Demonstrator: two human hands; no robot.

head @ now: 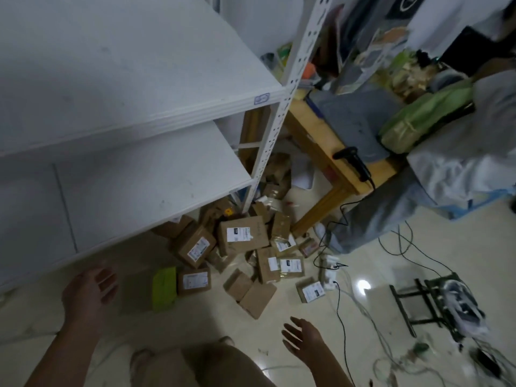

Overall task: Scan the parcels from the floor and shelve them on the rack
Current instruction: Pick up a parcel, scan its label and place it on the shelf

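Note:
Several brown cardboard parcels (242, 236) with white labels lie heaped on the tiled floor beside the rack's front right post; a green parcel (164, 287) lies at the heap's near left. The white rack (134, 127) fills the upper left, and both shelves in view are bare. A black handheld scanner (353, 162) lies on the corner of a wooden table (321, 141), its cable hanging to the floor. My left hand (89, 291) hovers below the lower shelf's edge, fingers spread, holding nothing. My right hand (303, 337) hangs lower right of the heap, fingers relaxed, also holding nothing.
Another person in grey clothing (435, 169) stands against the table at right. A white power strip (329, 270) and tangled cables cross the floor right of the parcels. A small dark stool (421, 300) with a bag stands at lower right. The table holds cluttered bags and boxes.

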